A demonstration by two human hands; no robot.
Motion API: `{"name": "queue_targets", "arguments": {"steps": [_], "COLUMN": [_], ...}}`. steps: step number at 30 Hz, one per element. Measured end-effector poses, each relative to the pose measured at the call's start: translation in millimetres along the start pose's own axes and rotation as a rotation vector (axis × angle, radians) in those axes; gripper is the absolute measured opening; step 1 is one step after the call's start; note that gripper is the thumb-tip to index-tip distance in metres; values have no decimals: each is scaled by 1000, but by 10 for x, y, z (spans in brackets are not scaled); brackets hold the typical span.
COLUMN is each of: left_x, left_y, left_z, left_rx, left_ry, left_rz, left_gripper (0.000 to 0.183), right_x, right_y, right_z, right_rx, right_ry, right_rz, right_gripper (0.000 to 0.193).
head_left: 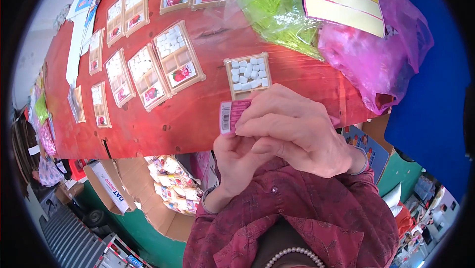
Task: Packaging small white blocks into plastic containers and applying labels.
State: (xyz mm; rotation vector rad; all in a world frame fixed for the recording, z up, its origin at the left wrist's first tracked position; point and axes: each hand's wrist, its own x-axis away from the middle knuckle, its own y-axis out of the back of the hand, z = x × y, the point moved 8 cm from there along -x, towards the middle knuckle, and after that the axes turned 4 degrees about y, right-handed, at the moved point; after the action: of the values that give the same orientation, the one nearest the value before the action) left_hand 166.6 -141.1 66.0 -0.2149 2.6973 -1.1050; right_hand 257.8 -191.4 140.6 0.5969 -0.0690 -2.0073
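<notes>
Both my hands meet in front of my chest, at the table's near edge. A small pink card [231, 117] with a white barcode panel is pinched between them. My left hand [236, 161] grips it from below, fingers closed. My right hand [297, 132] bends over it, fingertips on its right part, covering much of it. Just beyond my hands lies a beige compartment tray [228, 76]. White pillow-shaped pieces [251, 73] fill its far section; my right hand hides part of its near end.
Several similar trays [168, 87] with white pieces and strawberry-picture cards lie to the left on the red table [198, 129]. Green paper shreds [269, 5] in clear plastic, a yellow printed sheet [344, 8] and a pink plastic bag [396, 60] occupy the right. Below stands a cardboard box [133, 179] of packets.
</notes>
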Motion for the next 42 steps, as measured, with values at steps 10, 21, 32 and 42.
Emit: {"name": "queue_targets", "arguments": {"steps": [10,21,32,42], "left_x": [-27,350,217,141], "left_y": [315,635,827,848], "left_z": [-132,-127,-90,-92], "left_rx": [-5,-231,-539,-658], "left_ry": [37,3,89,132], "left_rz": [-544,-901,-917,-903], "left_gripper": [45,30,23,16], "right_x": [453,693,629,563], "right_y": [338,122,177,174], "right_z": [-429,-683,-891,-1012], "right_rx": [235,-25,127,278], "right_ry": [-394,-553,-593,-600], "right_rz": [-111,-170,-245,-208], "right_gripper": [24,9,11,17]}}
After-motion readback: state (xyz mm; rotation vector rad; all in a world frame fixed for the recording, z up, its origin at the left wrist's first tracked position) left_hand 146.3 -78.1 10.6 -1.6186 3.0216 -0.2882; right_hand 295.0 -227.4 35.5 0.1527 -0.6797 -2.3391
